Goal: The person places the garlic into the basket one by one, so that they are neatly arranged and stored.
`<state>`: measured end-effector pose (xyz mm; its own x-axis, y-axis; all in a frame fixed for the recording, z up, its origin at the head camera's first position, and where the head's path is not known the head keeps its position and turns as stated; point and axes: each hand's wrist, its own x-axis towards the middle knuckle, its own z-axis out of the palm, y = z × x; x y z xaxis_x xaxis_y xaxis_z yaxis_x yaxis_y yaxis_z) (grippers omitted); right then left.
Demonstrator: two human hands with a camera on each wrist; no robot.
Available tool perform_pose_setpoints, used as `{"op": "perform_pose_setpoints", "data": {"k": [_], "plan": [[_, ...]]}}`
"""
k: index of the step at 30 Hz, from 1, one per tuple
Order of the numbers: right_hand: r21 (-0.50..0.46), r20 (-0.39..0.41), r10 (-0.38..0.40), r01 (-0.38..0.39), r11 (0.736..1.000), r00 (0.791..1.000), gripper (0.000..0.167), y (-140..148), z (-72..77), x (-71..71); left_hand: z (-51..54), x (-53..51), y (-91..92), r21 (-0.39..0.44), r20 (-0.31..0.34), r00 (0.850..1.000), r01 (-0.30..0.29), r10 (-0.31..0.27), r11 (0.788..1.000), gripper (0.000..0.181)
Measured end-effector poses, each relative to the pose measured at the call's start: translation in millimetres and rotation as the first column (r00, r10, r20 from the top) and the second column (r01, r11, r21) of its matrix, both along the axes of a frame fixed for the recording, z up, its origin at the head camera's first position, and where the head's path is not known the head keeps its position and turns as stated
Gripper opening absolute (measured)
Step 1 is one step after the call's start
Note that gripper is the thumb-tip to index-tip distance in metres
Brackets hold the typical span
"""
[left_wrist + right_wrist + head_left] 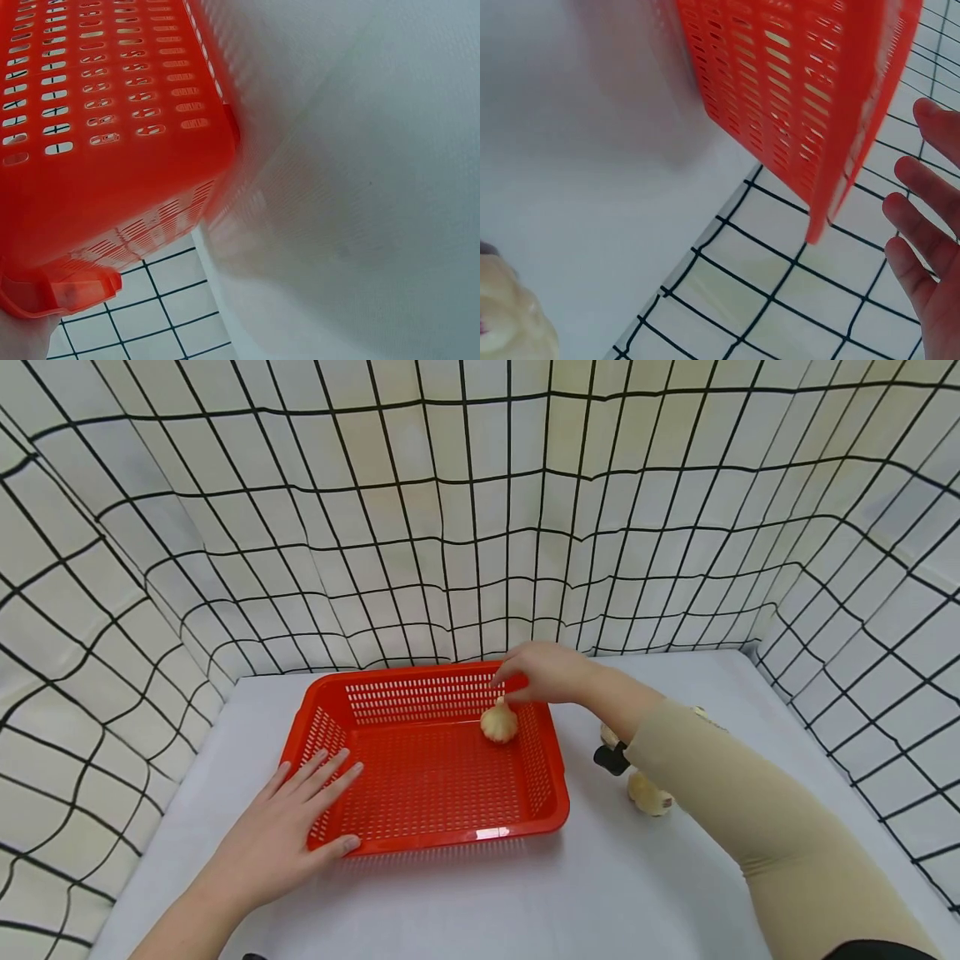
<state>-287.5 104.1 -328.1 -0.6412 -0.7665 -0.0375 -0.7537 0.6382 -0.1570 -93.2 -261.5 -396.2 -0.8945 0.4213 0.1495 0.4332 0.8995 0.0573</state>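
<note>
A red plastic basket (427,843) with slotted walls stands on the white table. Inside it, close to the right wall, sits a garlic bulb (498,723) with its stem up. Just above that bulb is my right hand (551,672), over the basket's back right corner, its fingers loosely bent and holding nothing. The right wrist view shows those fingers (922,187) apart from one another beside the basket wall. My left hand (300,818) lies across the basket's front left corner, fingers straight and spread over the rim, thumb by the front edge.
On the table right of the basket lies another garlic bulb (647,793), with more pale pieces partly hidden behind my right sleeve (750,827). A small black object (612,759) shows under that forearm. Black wire mesh (480,535) encloses the back and sides.
</note>
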Motion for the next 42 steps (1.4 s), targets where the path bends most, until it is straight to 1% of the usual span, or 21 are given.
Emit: {"op": "perform_pose_setpoints", "data": {"k": [3, 6, 13, 15, 19, 23, 26, 28, 34, 38, 42], "plan": [[-0.027, 0.007, -0.037, 0.037, 0.999, 0.999, 0.03, 11, 6.4, 4.7, -0.3, 0.6, -0.5, -0.001, -0.006, 1.0, 0.002, -0.003, 1.0, 0.085], [-0.049, 0.01, -0.057, 0.058, 0.997, 0.998, 0.03, 22, 10.1, 8.6, -0.7, 1.3, -1.1, -0.003, -0.012, 1.0, 0.004, -0.004, 1.0, 0.085], [-0.097, 0.01, -0.082, 0.082, 0.992, 0.997, 0.029, 54, 9.0, 19.2, 0.1, 2.2, -0.9, 0.006, -0.009, 1.0, 0.004, -0.004, 1.0, 0.084], [-0.096, 0.019, -0.097, 0.099, 0.99, 0.995, 0.029, 65, 6.0, 23.6, 0.7, 2.0, -0.6, 0.009, -0.009, 1.0, 0.005, -0.005, 1.0, 0.084], [-0.082, 0.064, -0.135, 0.14, 0.987, 0.989, 0.03, 88, -4.0, 34.4, 2.4, 1.8, -0.3, 0.013, 0.003, 1.0, 0.004, -0.004, 1.0, 0.084], [-0.075, 0.129, -0.187, 0.198, 0.977, 0.974, 0.03, 113, -17.4, 48.1, 2.5, 1.4, -1.1, 0.017, 0.005, 1.0, 0.008, -0.008, 1.0, 0.085], [-0.069, 0.154, -0.226, 0.238, 0.969, 0.962, 0.031, 130, -26.9, 58.9, 1.8, 0.9, -1.9, 0.016, -0.008, 1.0, 0.014, -0.014, 1.0, 0.084], [-0.071, 0.158, -0.237, 0.25, 0.966, 0.959, 0.029, 140, -30.9, 65.8, 1.6, 0.7, -2.1, 0.015, -0.019, 1.0, 0.018, -0.018, 1.0, 0.084], [-0.089, 0.168, -0.266, 0.284, 0.955, 0.949, 0.026, 168, -39.6, 85.3, 1.2, -0.1, -1.5, 0.02, -0.023, 1.0, 0.02, -0.019, 1.0, 0.084], [-0.11, 0.155, -0.259, 0.277, 0.955, 0.953, 0.034, 183, -43.3, 96.9, 2.1, -0.6, -1.0, 0.019, -0.013, 1.0, 0.014, -0.013, 1.0, 0.085], [-0.121, 0.166, -0.265, 0.286, 0.95, 0.95, 0.04, 194, -47.1, 106.1, 3.3, -0.9, 0.4, 0.022, -0.006, 1.0, 0.014, -0.014, 1.0, 0.085]]}}
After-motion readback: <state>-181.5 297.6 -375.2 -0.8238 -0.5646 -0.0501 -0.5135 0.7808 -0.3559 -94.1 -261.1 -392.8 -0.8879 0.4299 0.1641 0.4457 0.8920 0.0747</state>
